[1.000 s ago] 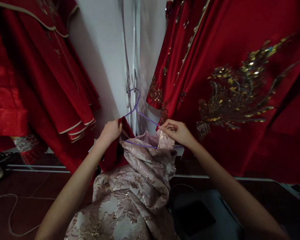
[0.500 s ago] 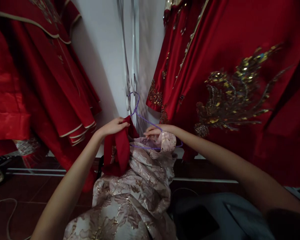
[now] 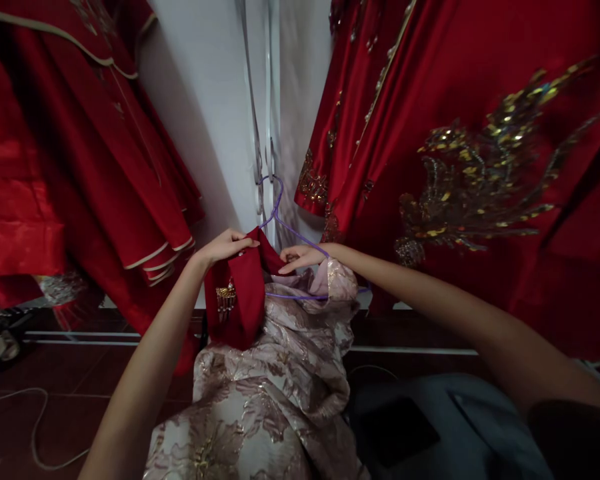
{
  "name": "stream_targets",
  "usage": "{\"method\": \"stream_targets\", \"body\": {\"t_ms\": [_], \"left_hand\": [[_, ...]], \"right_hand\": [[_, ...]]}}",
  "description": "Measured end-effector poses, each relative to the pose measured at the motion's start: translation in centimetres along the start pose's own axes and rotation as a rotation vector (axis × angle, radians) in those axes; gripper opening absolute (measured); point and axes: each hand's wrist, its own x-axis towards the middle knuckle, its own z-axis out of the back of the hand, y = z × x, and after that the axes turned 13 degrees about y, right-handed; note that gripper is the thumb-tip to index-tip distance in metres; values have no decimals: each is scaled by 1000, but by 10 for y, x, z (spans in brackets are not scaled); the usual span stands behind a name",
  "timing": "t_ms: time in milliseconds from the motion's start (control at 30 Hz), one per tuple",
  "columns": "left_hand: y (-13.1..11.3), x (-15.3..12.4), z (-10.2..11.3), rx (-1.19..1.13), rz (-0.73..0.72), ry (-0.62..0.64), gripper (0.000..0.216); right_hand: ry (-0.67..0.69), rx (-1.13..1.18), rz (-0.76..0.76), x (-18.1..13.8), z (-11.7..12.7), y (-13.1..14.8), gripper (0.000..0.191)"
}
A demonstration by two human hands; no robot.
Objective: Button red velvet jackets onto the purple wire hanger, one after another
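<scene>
Purple wire shapes the hanger (image 3: 276, 212) at the centre of this corner, where a person works with 2 bare hands on a pale brocade garment (image 3: 275, 393) slung from it, its skirt spilling toward the camera. The left hand (image 3: 225, 248) is nearly closed, fingers folded over the top edge of a red cloth piece (image 3: 247, 300) with a gold tasselled ornament (image 3: 226, 300). The right hand (image 3: 300, 258) is half curled, wrist just beside the wire and fingertips near the red cloth's inner edge; whether it grips anything cannot be told.

Work at the hanger looks partway along. At the right end, 1 brocade shoulder strap (image 3: 341, 280) sits over the wire. At the left end, the red piece appears not yet settled, bunched and in hand, and its hold on the wire is hidden, as is any 2nd strap.

Red garments (image 3: 110, 153) with cream piping hang at left; at right, a larger red garment (image 3: 480, 307) carries a gold sequinned motif (image 3: 480, 173). Between them rises a pale wall (image 3: 200, 80). Below, a thin cord (image 3: 43, 427) curls across a dark reddish floor (image 3: 100, 373). Lighting is dim.
</scene>
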Motion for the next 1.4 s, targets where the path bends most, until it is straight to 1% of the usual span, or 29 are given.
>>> {"method": "stream_targets", "body": {"t_ms": [33,100,167,200,267,300,367,467,567,633,700,767,833,867,900,933,967,1033,1067,1100,1133,1167,1200,1267,1300,1367,1400], "left_hand": [[4,1,0,36,-21,4,38],[15,4,-2,136,-82,-5,40],[26,6,-7,230,-147,-71,40],[31,7,-10,259,-170,-126,39],[39,9,-18,273,-194,-240,37],[41,10,-21,270,-198,-276,37],[44,11,-27,270,-200,-301,38],[45,11,-31,334,-183,-296,39],[46,12,-31,422,-125,-309,35],[49,13,-28,470,-94,-317,32],[52,13,-26,511,-91,-324,31],[56,13,-25,543,-107,-337,30],[60,11,-27,573,-127,-368,29],[61,10,-30,591,-134,-391,29],[62,9,-34,612,-137,-420,30],[63,8,-39,636,-135,-451,31],[63,8,-44,663,-129,-482,31],[61,8,-56,713,-110,-536,30],[59,8,-61,734,-100,-556,29],[57,8,-65,750,-89,-570,28],[56,8,-68,765,-77,-579,27],[54,8,-69,777,-63,-583,26],[53,8,-68,787,-50,-584,25],[49,5,-62,792,-36,-566,25],[47,2,-58,789,-38,-544,24],[41,-5,-51,780,-54,-487,23],[37,-9,-49,779,-64,-470,21]], "right_hand": [[-109,-59,-20,0,1,-2,24],[-391,-214,-78,-4,5,-4,27],[-649,-347,-153,-13,10,-2,29],[-740,-395,-193,-19,13,0,30],[-863,-454,-274,-32,18,5,32],[-912,-477,-313,-39,20,6,33],[-985,-538,-373,-55,22,4,33],[-1030,-611,-419,-86,24,-11,30],[-1056,-673,-482,-120,25,-29,27],[-1055,-700,-522,-139,20,-32,22],[-1012,-669,-500,-150,10,-25,14],[-894,-539,-388,-152,-6,-13,13],[-745,-319,-249,-145,-23,-2,22],[-703,-207,-195,-139,-31,1,26],[-711,-113,-158,-132,-37,2,30],[-779,-47,-138,-123,-41,1,33],[-895,-11,-134,-113,-44,-1,34],[-1214,-6,-163,-89,-47,-7,35],[-1339,-13,-191,-76,-50,-9,36],[-1409,-22,-216,-63,-55,-8,37],[-1449,-29,-232,-49,-61,-5,37],[-1436,-37,-244,-36,-70,-1,38],[-1376,-44,-243,-25,-81,6,37],[-1165,-65,-221,-9,-104,21,35],[-1096,-64,-198,-5,-115,29,33],[-1072,-39,-159,-7,-128,39,29],[-1100,-21,-149,-12,-131,42,25]]}}
